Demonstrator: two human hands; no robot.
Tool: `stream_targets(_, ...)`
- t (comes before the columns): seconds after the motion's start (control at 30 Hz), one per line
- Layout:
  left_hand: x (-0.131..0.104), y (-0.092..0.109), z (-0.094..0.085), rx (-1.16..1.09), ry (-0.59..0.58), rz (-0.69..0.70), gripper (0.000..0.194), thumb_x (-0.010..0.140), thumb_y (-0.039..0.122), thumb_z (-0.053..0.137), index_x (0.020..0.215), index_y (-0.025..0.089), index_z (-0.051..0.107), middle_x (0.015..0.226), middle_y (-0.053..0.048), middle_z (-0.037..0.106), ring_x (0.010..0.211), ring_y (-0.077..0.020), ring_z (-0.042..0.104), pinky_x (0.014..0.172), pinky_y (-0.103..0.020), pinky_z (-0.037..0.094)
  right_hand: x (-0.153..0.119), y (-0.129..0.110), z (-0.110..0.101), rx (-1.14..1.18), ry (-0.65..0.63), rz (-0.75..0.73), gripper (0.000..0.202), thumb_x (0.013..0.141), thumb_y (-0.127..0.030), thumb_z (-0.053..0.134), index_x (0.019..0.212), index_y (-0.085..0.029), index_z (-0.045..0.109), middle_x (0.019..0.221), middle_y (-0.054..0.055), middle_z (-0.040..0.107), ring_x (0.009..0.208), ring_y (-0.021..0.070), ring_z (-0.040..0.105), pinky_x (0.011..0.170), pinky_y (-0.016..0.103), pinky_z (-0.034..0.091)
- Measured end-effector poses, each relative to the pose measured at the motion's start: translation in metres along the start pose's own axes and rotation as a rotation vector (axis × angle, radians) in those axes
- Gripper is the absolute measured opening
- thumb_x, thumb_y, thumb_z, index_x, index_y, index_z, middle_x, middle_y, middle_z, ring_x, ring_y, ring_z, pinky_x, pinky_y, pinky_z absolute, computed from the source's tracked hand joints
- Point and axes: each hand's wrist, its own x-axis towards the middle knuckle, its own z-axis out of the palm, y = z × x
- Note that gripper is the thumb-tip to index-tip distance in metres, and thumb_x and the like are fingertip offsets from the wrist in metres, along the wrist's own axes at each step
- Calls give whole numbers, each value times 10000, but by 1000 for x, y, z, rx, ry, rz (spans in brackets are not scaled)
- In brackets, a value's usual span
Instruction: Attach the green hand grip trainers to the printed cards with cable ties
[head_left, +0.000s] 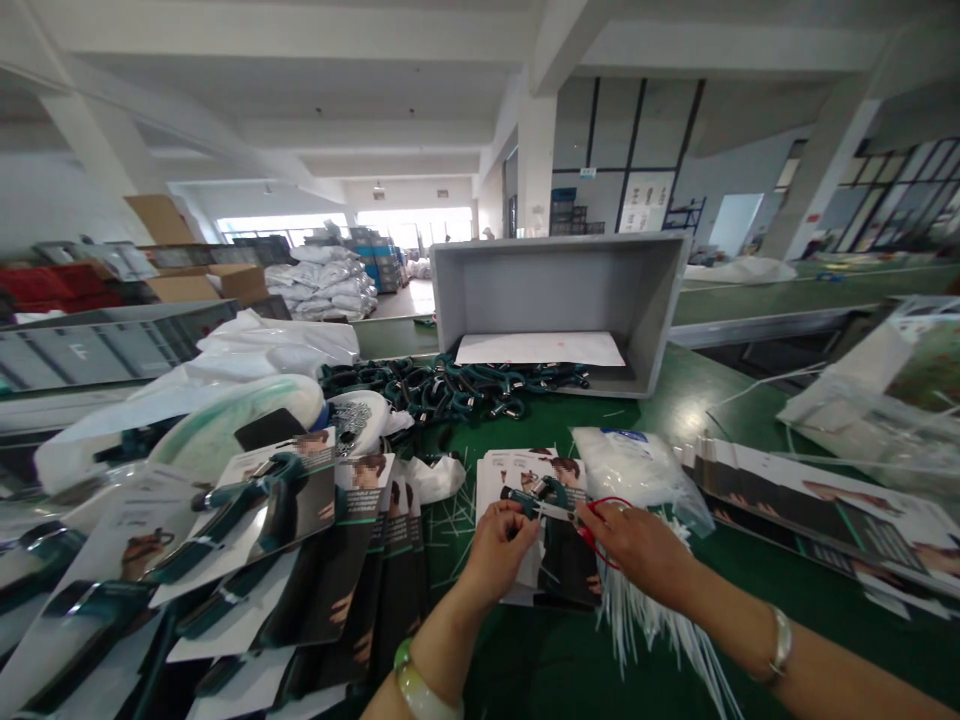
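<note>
Red-handled scissors are in my right hand, fingers closed round the handles. Their pale blades point left across a dark green, curved handled piece lying on a printed card. My left hand is closed in a pinch at the left end of this piece, seemingly holding it; the fingertips partly hide the contact. A stack of cards lies under both hands. Beneath my right wrist, a bundle of white cable ties spreads toward me.
Carded green pieces pile up at left. Loose green pieces heap before a tipped grey crate. A bag of white ties sits behind my right hand; more cards lie right. Tie offcuts litter the green table.
</note>
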Motion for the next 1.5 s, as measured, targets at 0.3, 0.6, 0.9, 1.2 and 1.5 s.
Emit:
stream_targets(0.3, 2, -7, 3, -33, 9, -14, 257, 754, 374, 551, 606, 167, 586, 794, -26, 577, 856, -168, 531, 738, -252, 425, -7, 1, 14, -60, 97, -55, 361, 802, -53, 413, 1130, -125, 545, 904, 118, 637, 691, 192, 599, 559, 298, 478)
stream_targets(0.6, 3, -15, 6, -73, -11, -10, 254, 757, 387, 553, 627, 169, 569, 677, 0, 543, 739, -142, 522, 667, -241, 422, 6, -8, 12, -28, 124, -17, 327, 808, -98, 441, 1114, -121, 553, 865, 122, 636, 679, 206, 594, 565, 314, 460)
stream_targets(0.9, 0, -1, 3, 12, -3, 19, 224, 746, 326, 553, 588, 169, 571, 769, -14, 558, 802, -148, 525, 745, -254, 418, 7, -9, 9, 27, -4, 35, 358, 771, -128, 531, 1128, -136, 553, 855, 103, 639, 681, 183, 597, 554, 257, 424)
stream_targets(1.2, 1, -6, 7, -42, 15, 28, 217, 733, 310, 567, 576, 163, 547, 769, -14, 542, 780, -138, 516, 730, -243, 416, 14, -6, 3, 173, -152, 37, 319, 765, -119, 512, 1079, -128, 563, 861, 102, 645, 693, 191, 620, 555, 257, 445)
stream_targets(1.5, 0, -7, -19, 86, 331, -81, 132, 734, 286, 547, 764, 161, 575, 809, -40, 558, 807, -185, 526, 770, -305, 406, 11, 15, -30, 709, -421, 174, 221, 765, -319, 540, 933, -207, 630, 834, 46, 659, 752, 177, 605, 662, 250, 431)
